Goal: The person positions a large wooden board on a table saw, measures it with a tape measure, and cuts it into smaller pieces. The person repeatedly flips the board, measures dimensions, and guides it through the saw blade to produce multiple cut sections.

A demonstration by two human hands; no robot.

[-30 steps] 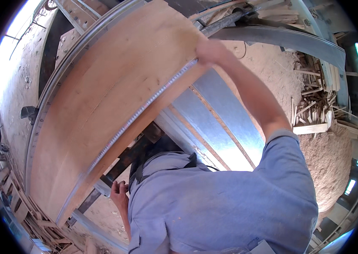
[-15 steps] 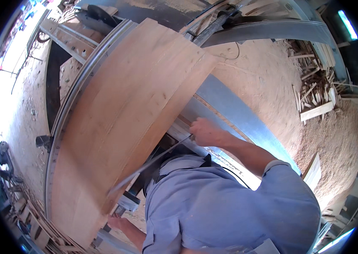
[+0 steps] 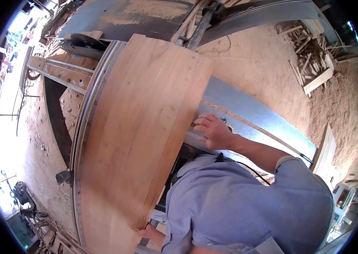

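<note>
A wide wooden panel (image 3: pixel 141 127), made of glued strips, lies in front of me on a sliding saw table. My left hand (image 3: pixel 150 233) grips the panel's near right edge, its thumb on top and its other fingers partly hidden. My right hand (image 3: pixel 213 130) is over the metal table top (image 3: pixel 251 127), its fingers apart and pointing at the panel's right edge. Whether the fingertips touch the panel is hard to see. Just behind that hand lies a small yellow and black thing, seemingly a tape measure (image 3: pixel 230 128), mostly hidden by the hand.
A metal rail (image 3: pixel 79 139) runs along the panel's left side, with a dark clamp-like block (image 3: pixel 64 178) on it. Scrap wood (image 3: pixel 312 63) is heaped at the far right beside sawdust (image 3: pixel 335 114). At the far left stands a dark round disc (image 3: pixel 86 41).
The thin measuring tape blade stretched along the panel's edge is gone from view. My right hand has loosened and its fingers have spread. The whole view has shifted.
</note>
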